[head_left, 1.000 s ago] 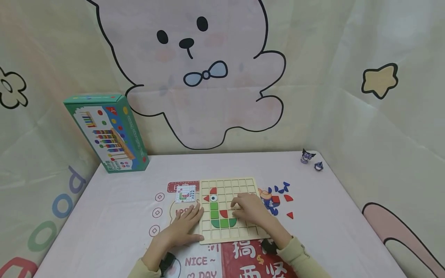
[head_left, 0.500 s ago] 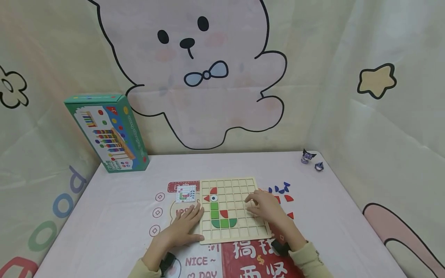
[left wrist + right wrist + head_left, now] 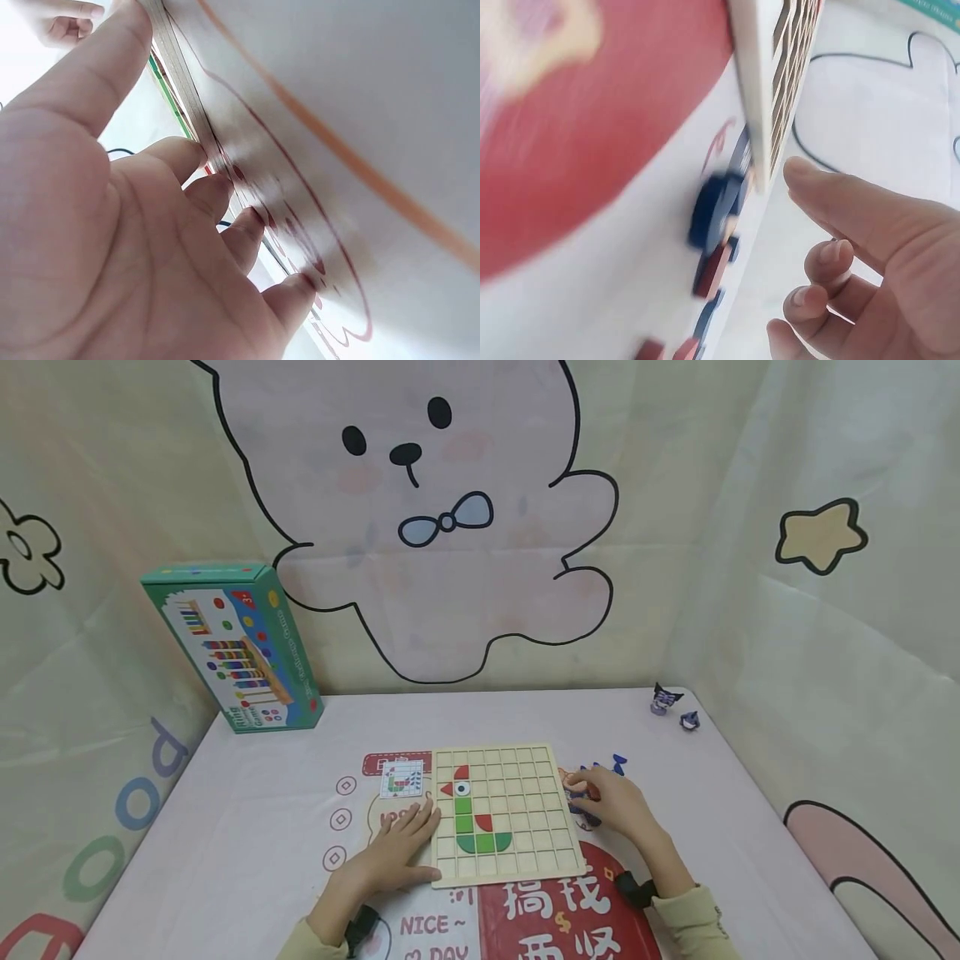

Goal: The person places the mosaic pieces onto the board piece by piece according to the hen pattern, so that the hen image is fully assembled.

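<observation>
The right hand (image 3: pixel 618 802) has left the board (image 3: pixel 525 818) for the loose pieces (image 3: pixel 619 760) beside it, fingers apart, holding nothing; the left hand (image 3: pixel 397 852) lies relaxed at the board's edge; the green pieces (image 3: pixel 464 823) there look the same.

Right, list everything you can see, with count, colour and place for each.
Flat gridded wooden board: 1, cream, table's front middle.
Flat shaped pieces: 9 (five green, three red, one white), board's left side.
Loose flat pieces: count partly hidden, blue and red, right of board.
Small square gridded card: 1, mostly white, left of board.
Rectangular printed box: 1, green, back left.
Small figures: 2, purplish, back right.
Rectangular table: 1, white with red print, underneath.
Cartoon-printed backdrop: 1, pale, behind.
Cloth sleeves: 2, pale yellow, forearms.
Wrist straps: 2, black, wrists.
Left hand: 1, bare, board's left edge.
Right hand: 1, bare, right of board.
</observation>
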{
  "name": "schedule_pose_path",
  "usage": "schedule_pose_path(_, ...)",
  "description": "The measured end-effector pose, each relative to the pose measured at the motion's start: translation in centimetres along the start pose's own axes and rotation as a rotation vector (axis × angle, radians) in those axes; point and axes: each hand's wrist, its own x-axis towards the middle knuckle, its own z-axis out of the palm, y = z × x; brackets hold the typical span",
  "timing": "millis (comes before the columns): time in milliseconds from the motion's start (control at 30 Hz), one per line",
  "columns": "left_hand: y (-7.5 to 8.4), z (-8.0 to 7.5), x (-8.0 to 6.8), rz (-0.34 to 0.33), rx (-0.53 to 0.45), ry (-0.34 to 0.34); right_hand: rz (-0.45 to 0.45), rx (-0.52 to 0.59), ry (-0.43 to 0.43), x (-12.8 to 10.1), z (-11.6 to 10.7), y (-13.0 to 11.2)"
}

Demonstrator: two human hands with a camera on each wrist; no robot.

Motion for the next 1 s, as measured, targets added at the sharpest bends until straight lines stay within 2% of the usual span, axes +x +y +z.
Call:
schedule_pose_path(133, 0.0, 0.0, 0.0, -0.001, -0.004, -0.001, 0.058, -0.004, -0.019, 0.1, -0.3, 1.4)
schedule_pose_path(467, -0.2, 0.1, 0.1, -0.012, 0.008, -0.004, 0.117, -0.027, -0.040, 0.1, -1.1, 3.5)
schedule_pose_path(1000, 0.1, -0.1, 0.1, -0.034, -0.003, -0.006, 0.075, -0.039, -0.085, 0.3, -1.2, 4.3)
